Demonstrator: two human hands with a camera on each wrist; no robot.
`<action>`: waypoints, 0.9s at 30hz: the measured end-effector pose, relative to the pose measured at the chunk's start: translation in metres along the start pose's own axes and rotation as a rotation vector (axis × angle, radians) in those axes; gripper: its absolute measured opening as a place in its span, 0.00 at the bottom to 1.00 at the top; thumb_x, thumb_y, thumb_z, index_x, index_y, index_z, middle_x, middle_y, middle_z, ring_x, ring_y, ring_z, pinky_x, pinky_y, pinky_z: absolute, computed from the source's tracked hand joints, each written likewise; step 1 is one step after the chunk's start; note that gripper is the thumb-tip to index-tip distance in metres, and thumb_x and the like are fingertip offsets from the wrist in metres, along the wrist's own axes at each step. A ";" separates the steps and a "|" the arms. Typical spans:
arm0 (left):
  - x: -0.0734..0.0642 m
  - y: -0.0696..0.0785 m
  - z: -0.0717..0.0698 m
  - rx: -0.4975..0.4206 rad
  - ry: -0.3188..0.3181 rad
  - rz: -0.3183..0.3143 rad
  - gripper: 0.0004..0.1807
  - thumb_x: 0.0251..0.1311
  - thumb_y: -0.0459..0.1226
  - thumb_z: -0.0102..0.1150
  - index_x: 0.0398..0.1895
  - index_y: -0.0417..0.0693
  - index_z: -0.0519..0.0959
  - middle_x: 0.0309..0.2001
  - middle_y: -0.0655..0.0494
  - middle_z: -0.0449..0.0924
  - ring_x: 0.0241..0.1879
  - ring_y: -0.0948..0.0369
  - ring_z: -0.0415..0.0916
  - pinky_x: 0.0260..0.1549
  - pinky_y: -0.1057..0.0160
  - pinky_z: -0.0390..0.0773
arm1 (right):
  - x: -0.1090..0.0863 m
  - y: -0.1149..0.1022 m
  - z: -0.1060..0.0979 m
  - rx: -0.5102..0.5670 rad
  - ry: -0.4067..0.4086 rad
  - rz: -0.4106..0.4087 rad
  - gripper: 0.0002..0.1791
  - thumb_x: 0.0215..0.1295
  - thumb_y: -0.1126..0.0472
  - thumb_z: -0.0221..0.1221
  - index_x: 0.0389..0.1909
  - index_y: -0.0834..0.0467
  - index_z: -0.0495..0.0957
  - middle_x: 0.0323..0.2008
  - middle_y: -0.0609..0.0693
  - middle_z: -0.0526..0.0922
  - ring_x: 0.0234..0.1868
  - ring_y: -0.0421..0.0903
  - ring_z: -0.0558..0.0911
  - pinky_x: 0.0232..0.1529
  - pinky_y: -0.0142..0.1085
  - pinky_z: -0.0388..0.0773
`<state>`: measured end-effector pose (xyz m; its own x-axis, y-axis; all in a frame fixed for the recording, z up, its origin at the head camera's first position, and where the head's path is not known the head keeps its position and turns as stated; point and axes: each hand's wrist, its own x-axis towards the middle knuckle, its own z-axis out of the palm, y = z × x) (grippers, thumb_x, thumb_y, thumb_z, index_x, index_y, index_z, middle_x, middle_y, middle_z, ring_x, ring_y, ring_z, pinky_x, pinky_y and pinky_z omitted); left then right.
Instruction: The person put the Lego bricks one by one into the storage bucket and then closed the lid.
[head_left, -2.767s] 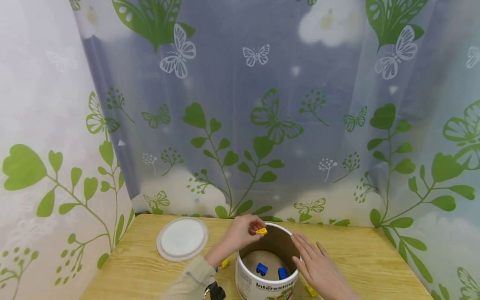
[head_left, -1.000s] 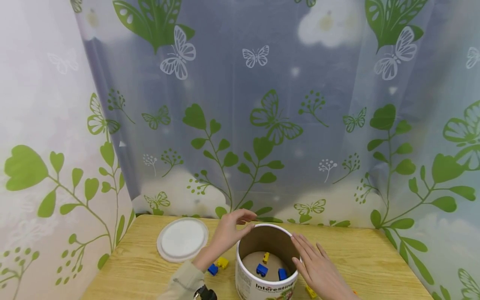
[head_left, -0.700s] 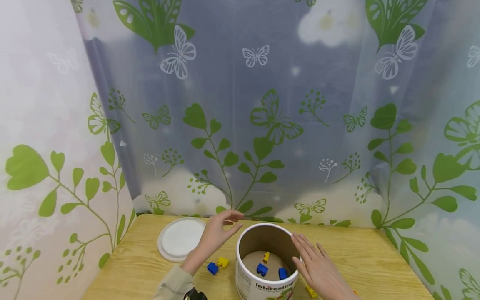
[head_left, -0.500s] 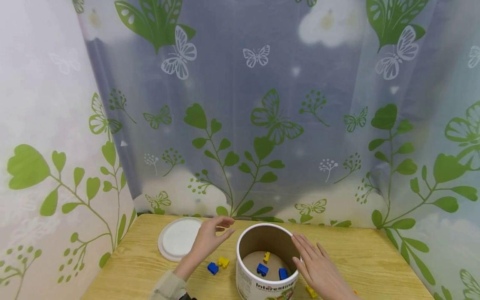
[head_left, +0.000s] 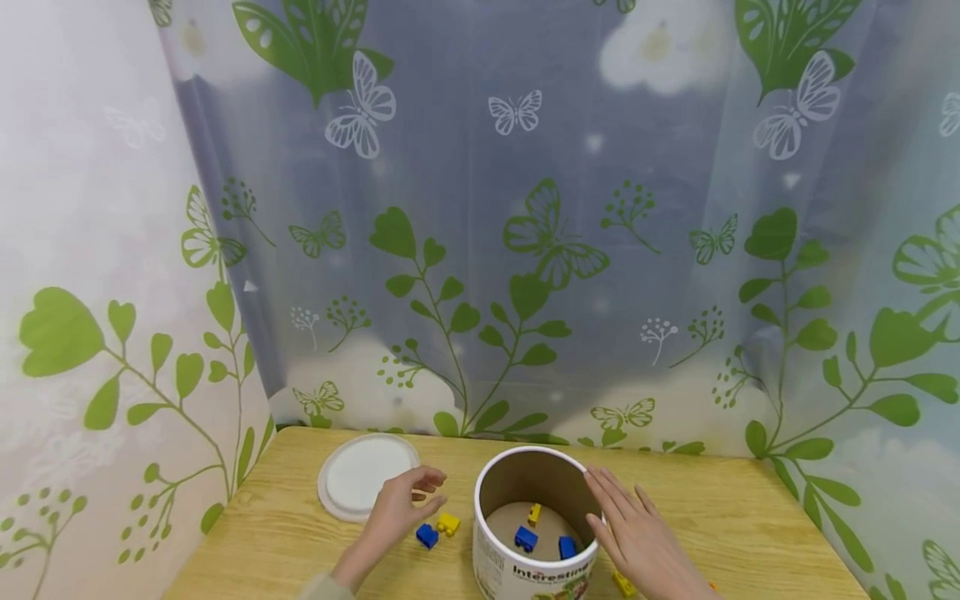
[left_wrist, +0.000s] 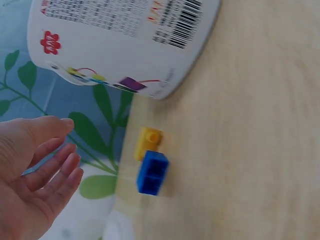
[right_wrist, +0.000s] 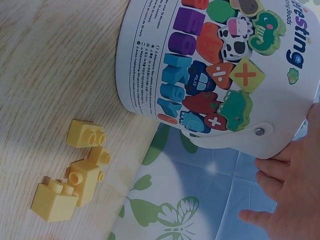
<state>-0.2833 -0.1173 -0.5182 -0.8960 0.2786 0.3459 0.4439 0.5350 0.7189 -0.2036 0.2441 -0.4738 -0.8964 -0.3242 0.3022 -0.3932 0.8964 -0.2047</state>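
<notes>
We've got the blue block (head_left: pixel 427 536) and yellow block (head_left: pixel 448 524) on the worktop (head_left: pixel 712 500), between left hand (head_left: pixel 401 507) and bucket (head_left: pixel 495 557), just right and near of that hand, the nearer one. Long axes: can't call. Left hand holds nothing, thumb parted from loosely bent fingers; right hand (head_left: pixel 641 533), fingers straight, rests against the bucket's right rim.

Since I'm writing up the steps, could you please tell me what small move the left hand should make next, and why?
I would probably lower the left hand to pinch the blue brick on the table: the hand is empty and near it, that brick lies outside the bucket, and three bricks already sit inside.
</notes>
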 end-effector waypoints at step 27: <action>-0.035 -0.026 0.016 0.085 -0.030 -0.054 0.19 0.42 0.36 0.82 0.35 0.40 0.82 0.31 0.54 0.83 0.28 0.65 0.77 0.28 0.71 0.76 | 0.001 0.000 -0.002 0.012 -0.035 0.012 0.31 0.80 0.49 0.48 0.78 0.55 0.60 0.77 0.51 0.63 0.77 0.54 0.61 0.71 0.63 0.59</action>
<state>-0.2631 -0.1281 -0.5584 -0.9184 0.2702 0.2891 0.3957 0.6152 0.6819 -0.2038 0.2447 -0.4721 -0.9075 -0.3243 0.2669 -0.3849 0.8965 -0.2195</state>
